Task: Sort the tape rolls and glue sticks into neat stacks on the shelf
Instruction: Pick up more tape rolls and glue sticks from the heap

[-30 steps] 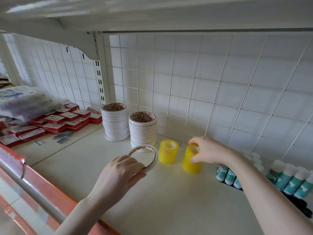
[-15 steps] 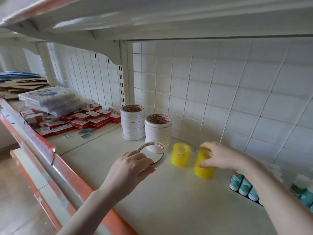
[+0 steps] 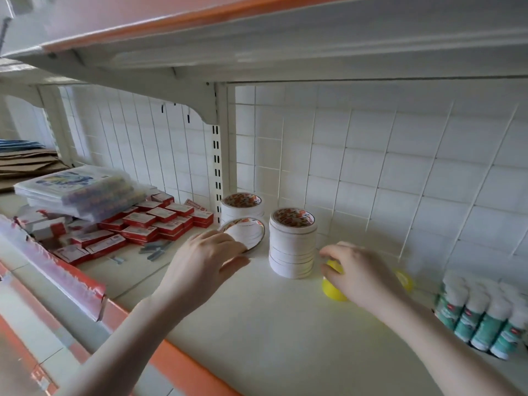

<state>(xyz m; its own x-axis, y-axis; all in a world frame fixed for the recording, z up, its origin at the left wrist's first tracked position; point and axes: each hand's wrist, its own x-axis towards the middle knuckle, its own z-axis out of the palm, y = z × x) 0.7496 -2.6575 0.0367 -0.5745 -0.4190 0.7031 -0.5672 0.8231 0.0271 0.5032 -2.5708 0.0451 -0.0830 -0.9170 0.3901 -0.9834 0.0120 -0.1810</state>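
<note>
**Two hands busy with tape on the shelf**

The white shelf (image 3: 271, 332) was the biggest thing, with an orange strip along its front edge and a white grid wall (image 3: 385, 167) behind it. Far on the left lay a flat plastic pack (image 3: 77, 192) on top of many small red boxes (image 3: 148, 224). Some loose grey staples (image 3: 153, 251) lay beside the boxes.

Near the back stood two stacks of white tape rolls. The back stack (image 3: 242, 208) was by the wall post. The front stack (image 3: 293, 244) stood just to its right and closer to the person.

On the right side, a row of glue sticks (image 3: 483, 321) with green labels and white caps stood upright, packed close together.

The left hand (image 3: 204, 262) held one white tape roll (image 3: 248, 234) by its rim, tilted up, in front of the back stack. Its fingers were curled round the roll.

The right hand (image 3: 361, 274) was curled over a yellow tape roll (image 3: 333, 287), which sat just right of the front stack. Another yellow roll (image 3: 404, 280) peeked out behind that hand, blurry, near the glue sticks.
</note>
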